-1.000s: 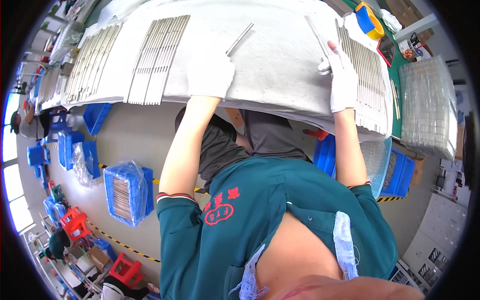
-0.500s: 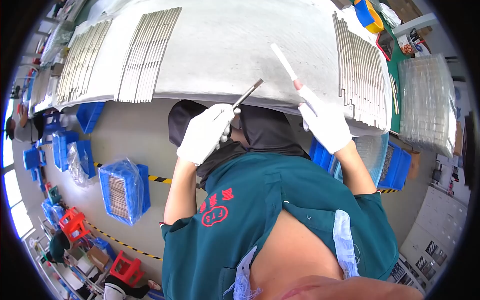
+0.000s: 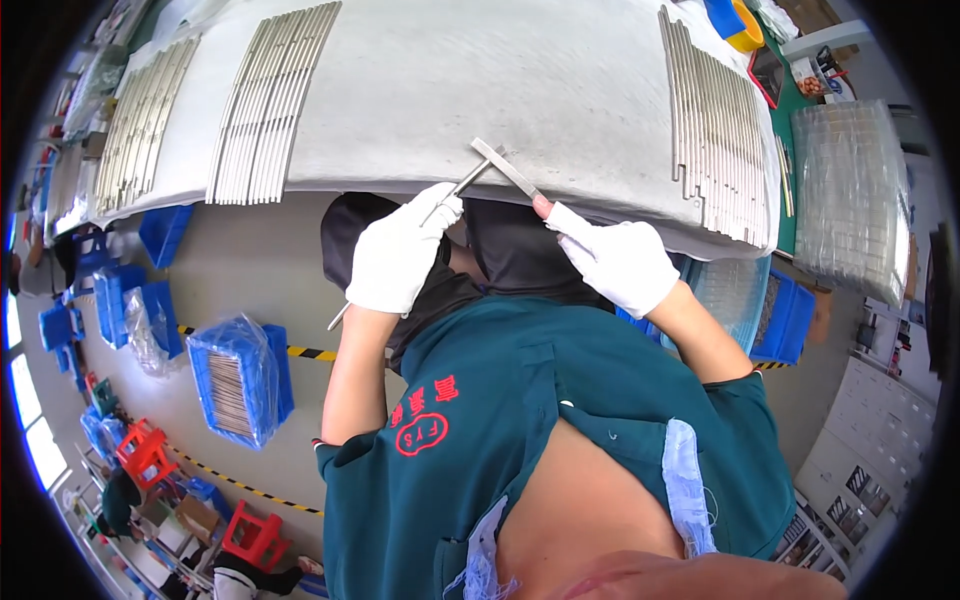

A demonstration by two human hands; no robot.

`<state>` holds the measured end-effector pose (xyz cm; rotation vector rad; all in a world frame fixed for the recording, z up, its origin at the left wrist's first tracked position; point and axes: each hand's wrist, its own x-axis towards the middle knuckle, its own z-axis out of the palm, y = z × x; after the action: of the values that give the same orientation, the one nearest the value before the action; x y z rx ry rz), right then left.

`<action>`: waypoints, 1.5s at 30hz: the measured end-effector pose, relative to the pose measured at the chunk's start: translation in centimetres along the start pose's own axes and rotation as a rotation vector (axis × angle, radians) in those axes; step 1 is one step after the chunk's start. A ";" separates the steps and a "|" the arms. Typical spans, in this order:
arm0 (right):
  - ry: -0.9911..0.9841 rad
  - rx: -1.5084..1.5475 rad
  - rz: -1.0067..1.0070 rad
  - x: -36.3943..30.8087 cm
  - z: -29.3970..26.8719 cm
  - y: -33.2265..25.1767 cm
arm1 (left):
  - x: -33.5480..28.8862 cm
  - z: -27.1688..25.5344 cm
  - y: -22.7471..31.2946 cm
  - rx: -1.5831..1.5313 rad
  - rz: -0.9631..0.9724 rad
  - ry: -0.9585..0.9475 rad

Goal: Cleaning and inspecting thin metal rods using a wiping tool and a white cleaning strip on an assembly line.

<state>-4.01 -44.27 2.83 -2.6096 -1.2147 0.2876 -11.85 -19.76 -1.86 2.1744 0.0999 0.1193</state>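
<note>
My left hand (image 3: 395,255), in a white glove, is closed around a thin metal rod (image 3: 470,178). One end of the rod sticks out past the wrist, and the other points toward the table. Between the fingers of my gloved right hand (image 3: 622,265) is a flat metal strip (image 3: 508,170); a bare fingertip shows on it. Rod and strip cross near their far ends, just over the table's front edge. Whether they touch, I cannot tell.
On the white-covered table (image 3: 480,80), metal strips lie in rows: a middle-left row (image 3: 270,105), a far-left row (image 3: 150,115) and a right row (image 3: 720,130). Tape rolls (image 3: 735,25) and a plastic-wrapped stack (image 3: 853,200) are beyond. A blue crate (image 3: 262,385) stands on the floor.
My right hand has moved left and toward me, bringing the strip across the rod's tip. The rod's rear end now shows beyond my left wrist. The view has shifted slightly.
</note>
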 end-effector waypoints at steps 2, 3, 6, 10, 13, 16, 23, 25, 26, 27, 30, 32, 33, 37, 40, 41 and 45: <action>0.057 -0.160 -0.073 0.4 0.1 0.3 | 0.0 0.0 0.6 0.033 -0.032 -0.009; 0.172 -0.108 -0.115 1.0 0.5 0.3 | 0.0 -0.1 1.0 0.048 -0.061 0.000; 0.173 -0.136 -0.083 2.3 1.0 -0.1 | 0.0 -0.1 1.7 0.103 -0.109 0.011; 0.052 -0.145 -0.052 -0.3 0.6 0.4 | 0.0 -0.2 1.7 0.065 -0.113 0.024; 0.082 -0.142 -0.062 1.0 0.6 0.4 | 0.2 -0.2 1.9 0.075 -0.146 0.008; 0.164 -0.102 -0.074 2.2 1.1 0.3 | 0.1 -0.4 1.8 0.109 -0.100 0.011; 0.083 -0.092 -0.086 0.6 0.6 0.5 | 0.3 -0.5 2.2 0.254 -0.109 -0.016; 0.197 -0.068 -0.147 2.0 1.2 0.6 | 0.3 -0.4 2.1 0.245 -0.109 -0.012; 0.196 -0.067 -0.145 1.9 1.2 0.4 | 0.3 -0.5 2.2 0.222 -0.106 -0.010; 0.148 -0.067 -0.096 1.7 1.2 0.1 | 0.3 -0.5 2.2 0.199 -0.104 -0.007; 0.015 -0.050 -0.044 -0.1 1.1 0.1 | 0.2 -0.2 1.7 0.226 -0.090 0.001; 0.053 -0.073 -0.057 -0.2 1.4 0.4 | 0.2 -0.2 1.4 0.169 -0.085 -0.001; 0.074 -0.041 -0.066 0.4 1.5 0.6 | 0.1 -0.1 1.2 0.110 -0.077 -0.001; -0.007 0.287 0.074 1.7 0.5 -0.1 | 0.1 0.2 0.4 0.161 0.018 0.064; 0.085 0.093 -0.076 0.5 1.3 0.6 | 0.1 0.0 0.7 0.124 -0.061 0.007; 0.203 -0.076 -0.172 0.1 1.6 0.6 | 0.1 0.0 0.4 0.111 -0.055 0.004; -0.022 -0.198 -0.036 0.1 0.9 -0.5 | 0.2 -0.1 -0.1 0.092 0.024 -0.023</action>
<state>-4.58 -43.80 2.10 -2.7529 -1.3597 0.1994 -11.66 -19.66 -1.86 2.2682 0.0678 0.1050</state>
